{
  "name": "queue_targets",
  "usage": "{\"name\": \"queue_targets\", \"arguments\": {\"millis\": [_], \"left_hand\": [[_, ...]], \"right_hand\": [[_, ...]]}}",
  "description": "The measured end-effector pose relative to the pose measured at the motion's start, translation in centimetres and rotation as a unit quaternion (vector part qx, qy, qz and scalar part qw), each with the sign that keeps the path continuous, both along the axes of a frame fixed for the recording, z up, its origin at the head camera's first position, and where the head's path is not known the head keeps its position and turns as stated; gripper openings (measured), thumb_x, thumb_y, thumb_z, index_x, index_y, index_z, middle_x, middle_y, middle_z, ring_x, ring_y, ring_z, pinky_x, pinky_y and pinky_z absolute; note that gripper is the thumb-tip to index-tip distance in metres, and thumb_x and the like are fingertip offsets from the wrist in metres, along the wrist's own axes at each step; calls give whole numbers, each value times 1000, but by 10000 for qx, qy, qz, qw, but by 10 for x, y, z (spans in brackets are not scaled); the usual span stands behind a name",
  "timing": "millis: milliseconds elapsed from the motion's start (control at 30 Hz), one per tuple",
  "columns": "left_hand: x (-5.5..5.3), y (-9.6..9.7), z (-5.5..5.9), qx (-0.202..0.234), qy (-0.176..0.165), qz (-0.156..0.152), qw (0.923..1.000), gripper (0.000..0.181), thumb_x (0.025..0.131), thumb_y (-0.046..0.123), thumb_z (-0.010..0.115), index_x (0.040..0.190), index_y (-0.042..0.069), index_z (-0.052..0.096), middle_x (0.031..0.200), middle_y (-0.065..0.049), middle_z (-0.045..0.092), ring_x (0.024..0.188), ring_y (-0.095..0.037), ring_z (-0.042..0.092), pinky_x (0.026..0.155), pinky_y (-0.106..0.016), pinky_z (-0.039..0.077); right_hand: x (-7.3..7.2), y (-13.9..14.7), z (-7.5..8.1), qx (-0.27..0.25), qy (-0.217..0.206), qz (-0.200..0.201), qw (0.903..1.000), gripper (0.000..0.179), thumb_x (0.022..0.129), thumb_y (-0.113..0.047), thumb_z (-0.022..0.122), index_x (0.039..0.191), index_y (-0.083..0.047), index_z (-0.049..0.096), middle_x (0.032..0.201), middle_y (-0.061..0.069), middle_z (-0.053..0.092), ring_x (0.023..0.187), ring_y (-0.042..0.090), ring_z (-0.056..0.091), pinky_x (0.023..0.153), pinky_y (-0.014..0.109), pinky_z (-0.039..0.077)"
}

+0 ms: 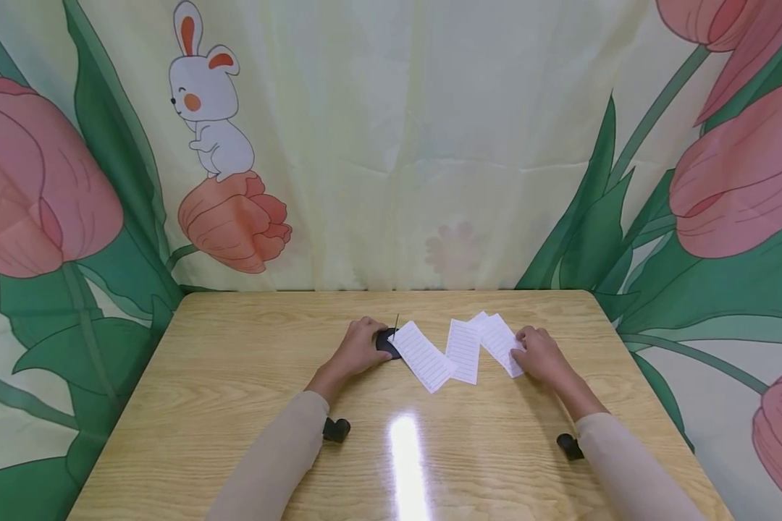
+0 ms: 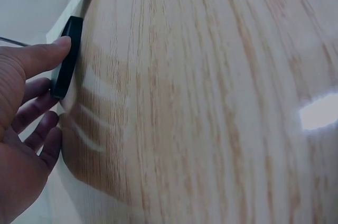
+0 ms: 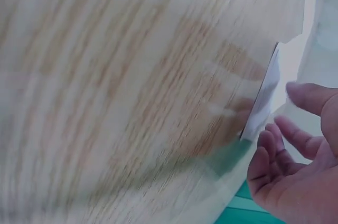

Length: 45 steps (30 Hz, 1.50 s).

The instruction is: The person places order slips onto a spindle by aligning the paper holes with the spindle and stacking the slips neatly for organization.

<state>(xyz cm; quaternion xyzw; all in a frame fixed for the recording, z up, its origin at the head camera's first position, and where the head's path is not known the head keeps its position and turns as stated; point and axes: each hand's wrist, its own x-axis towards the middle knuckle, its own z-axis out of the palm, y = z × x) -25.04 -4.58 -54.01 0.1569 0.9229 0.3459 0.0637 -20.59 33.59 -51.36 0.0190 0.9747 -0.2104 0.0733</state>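
Observation:
My left hand [image 1: 357, 349] holds a bill spike by the edge of its round black base [image 1: 384, 344]; a thin upright needle rises from it. In the left wrist view the thumb lies on the base [image 2: 67, 65] and fingers curl at its other side. A lined white paper slip [image 1: 422, 357] overlaps the base with its upper corner; whether the needle pierces it I cannot tell. Further right lie another slip [image 1: 463, 352] and overlapping slips [image 1: 503, 346]. At the rightmost slip's edge is my right hand [image 1: 541, 353], thumb and fingers spread apart beside the paper [image 3: 264, 94].
The wooden table [image 1: 247, 362] ends at a back edge against a curtain [image 1: 391, 145] printed with tulips and a rabbit. Black wrist-camera mounts [image 1: 336, 430] show below the forearms. A bright light reflection lies on the tabletop in front.

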Motion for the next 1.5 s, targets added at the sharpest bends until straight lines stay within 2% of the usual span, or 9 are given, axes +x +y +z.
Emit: {"name": "queue_targets", "arguments": {"millis": [133, 367, 533, 733, 967, 1133, 1267, 1400, 1500], "left_hand": [[1, 1, 1, 9, -47, 13, 10000, 58, 84, 20, 88, 136, 5, 66, 132, -14, 60, 123, -32, 50, 102, -45, 48], [1, 1, 1, 7, -54, 11, 10000, 59, 84, 21, 88, 136, 5, 65, 134, -14, 59, 124, -32, 50, 103, -45, 48], [0, 1, 1, -38, -33, 6, 10000, 59, 84, 21, 88, 137, 5, 65, 134, -14, 60, 124, -32, 51, 103, -45, 48], [0, 1, 2, 35, -63, 14, 10000, 59, 84, 20, 88, 136, 5, 65, 134, -14, 59, 125, -32, 50, 104, -45, 48], [0, 0, 1, 94, -105, 20, 9999, 59, 84, 19, 87, 137, 5, 65, 134, -14, 59, 126, -33, 50, 105, -45, 48], [1, 0, 1, 87, -95, 11, 9999, 58, 85, 19, 87, 136, 5, 65, 135, -15, 59, 127, -33, 50, 106, -46, 47], [1, 0, 1, 39, -95, -4, 9999, 59, 85, 20, 87, 137, 5, 65, 136, -14, 59, 127, -33, 49, 106, -46, 47], [1, 0, 0, 7, -99, -10, 9999, 58, 86, 22, 86, 138, 6, 64, 137, -14, 59, 128, -33, 49, 106, -46, 47], [1, 0, 1, 22, -104, 4, 9999, 58, 86, 21, 86, 138, 6, 65, 137, -14, 59, 128, -33, 49, 106, -46, 47]], "right_hand": [[-4, 2, -3, -21, 39, -39, 10000, 39, 98, -16, 69, 122, 13, 57, 114, 27, 56, 100, 36, 54, 90, 52, 49], [-7, 2, -4, 93, 72, 36, 9999, 32, 97, -11, 70, 114, 13, 60, 107, 25, 57, 94, 33, 54, 87, 50, 49], [-9, 1, -3, -4, -134, -96, 9999, 30, 97, -11, 70, 112, 13, 61, 105, 25, 60, 93, 32, 55, 85, 47, 50], [-10, 2, -3, -389, -452, -308, 9977, 31, 99, -10, 67, 117, 12, 55, 113, 28, 64, 97, 33, 59, 88, 45, 52], [-10, 2, -1, -415, -522, -250, 9975, 32, 99, -11, 66, 117, 14, 57, 110, 28, 65, 95, 32, 59, 85, 45, 52], [-9, 3, -1, -254, -350, -190, 9989, 31, 96, -13, 69, 109, 14, 61, 99, 22, 62, 89, 31, 55, 79, 42, 49], [-6, 5, -1, -335, -255, -254, 9988, 28, 97, -13, 69, 105, 10, 58, 91, 16, 59, 84, 28, 53, 71, 36, 46], [-3, 6, -2, -483, -176, -363, 9980, 26, 99, -12, 67, 108, 9, 56, 92, 16, 60, 82, 26, 55, 67, 31, 45], [-2, 8, -1, -522, -44, -399, 9978, 25, 100, -11, 64, 112, 10, 57, 97, 19, 62, 84, 27, 56, 68, 32, 47]]}}
